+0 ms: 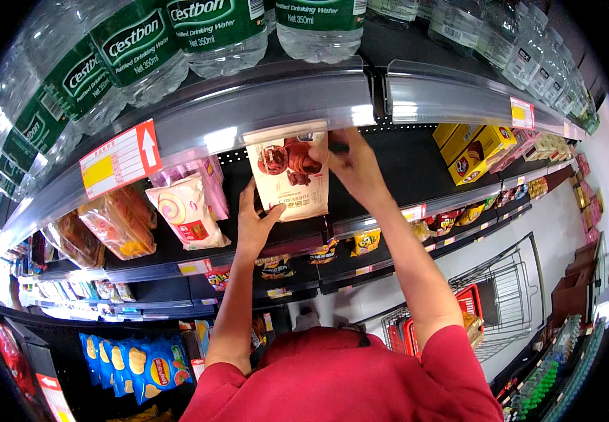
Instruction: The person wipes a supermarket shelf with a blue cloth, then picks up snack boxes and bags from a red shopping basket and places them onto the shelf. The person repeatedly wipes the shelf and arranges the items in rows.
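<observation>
A cream croissant packet [296,195] stands upright on the dark shelf, its top edge partly behind the clear shelf lip above. My left hand [257,219] holds its lower left side, with the thumb on the front. At its upper right side is my right hand [354,163], fingers bent at the packet's edge; their tips are partly hidden. Left of the packet stand a cream packet with a swirl picture [191,213], pink packets [212,184] and clear-wrapped bread [117,221].
Bottled water [220,39] lines the shelf above, behind a clear lip [304,92]. Yellow boxes [475,153] stand at right on the middle shelf. Small snack packets [365,241] sit lower. A wire shopping cart [510,295] is on the floor at right; blue chip bags [151,366] hang lower left.
</observation>
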A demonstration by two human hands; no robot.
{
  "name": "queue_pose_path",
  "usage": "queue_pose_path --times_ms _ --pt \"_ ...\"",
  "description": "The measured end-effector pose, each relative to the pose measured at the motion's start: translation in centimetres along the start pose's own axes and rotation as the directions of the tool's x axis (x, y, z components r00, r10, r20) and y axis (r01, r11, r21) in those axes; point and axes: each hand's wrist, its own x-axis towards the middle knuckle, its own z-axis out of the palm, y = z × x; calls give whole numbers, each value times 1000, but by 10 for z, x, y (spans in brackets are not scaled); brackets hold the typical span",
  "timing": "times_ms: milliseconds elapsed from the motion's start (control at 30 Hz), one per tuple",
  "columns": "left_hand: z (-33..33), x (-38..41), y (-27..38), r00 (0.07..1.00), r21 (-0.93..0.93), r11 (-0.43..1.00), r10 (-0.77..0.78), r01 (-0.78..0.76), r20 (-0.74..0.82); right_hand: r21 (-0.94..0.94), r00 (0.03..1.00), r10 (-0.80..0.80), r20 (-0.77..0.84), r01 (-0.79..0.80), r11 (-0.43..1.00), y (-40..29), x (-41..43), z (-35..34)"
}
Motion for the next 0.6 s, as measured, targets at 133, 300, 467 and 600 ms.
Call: queue_pose_path --times_ms 133,300,467,600 --pt "-4 5 -14 997 -109 992 -58 64 57 -47 996 89 -1 -89 995 30 -28 9" --pt "-7 14 -22 996 -38 998 -45 48 75 -147 985 170 28 -164 975 55 -45 19" --pt "1 24 3 991 -96 990 -95 104 98 -195 989 143 39 -133 972 74 -45 21" --pt "6 27 8 986 -104 986 -122 134 116 -28 985 170 38 -169 985 72 -43 23"
